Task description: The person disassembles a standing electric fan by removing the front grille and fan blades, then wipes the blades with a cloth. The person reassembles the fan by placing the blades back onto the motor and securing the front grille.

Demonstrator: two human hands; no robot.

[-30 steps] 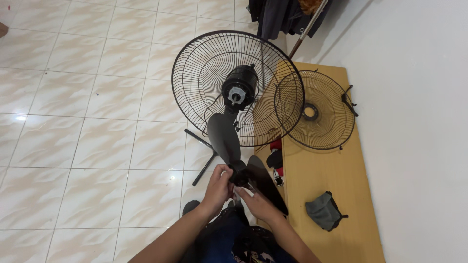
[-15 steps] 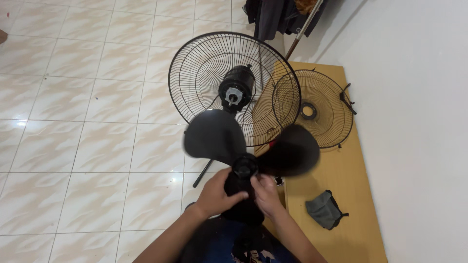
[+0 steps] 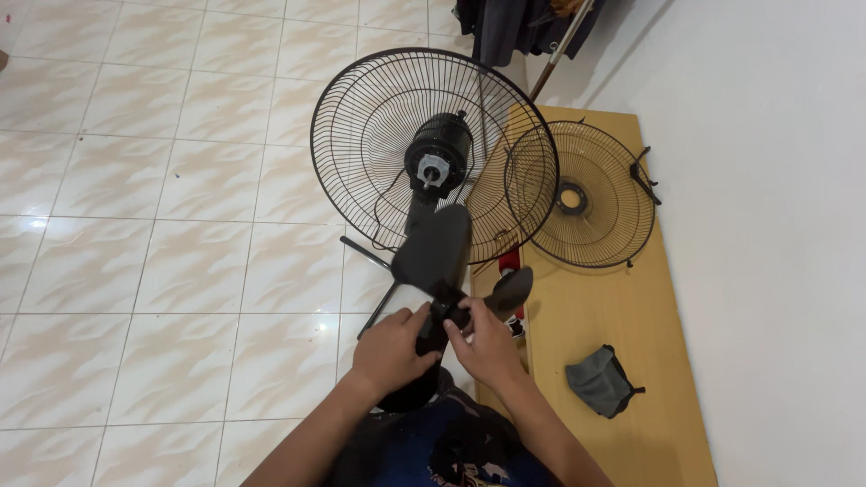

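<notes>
- Pale glossy floor tiles point(image 3: 135, 225) and a white wall frame a low wooden board point(image 3: 622, 361), which lies right of the hands
- Left hand point(image 3: 390, 350) and right hand point(image 3: 483, 343) both close around the hub of a black fan blade point(image 3: 435, 248), held just above the lap
- Beyond the hands stands the fan's rear grille point(image 3: 361, 117) with its bare motor shaft point(image 3: 431, 171)
- The step looks like handling the loose blade; any fitting would call for lining hub with shaft
- A front grille point(image 3: 591, 194) and a grey cloth point(image 3: 600, 381) rest on the board

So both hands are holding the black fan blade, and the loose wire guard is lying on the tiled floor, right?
Not quite. In the head view the loose round wire guard lies on the light wooden board, not the tiled floor. Both hands, left and right, do hold the black plastic fan blade.
</notes>
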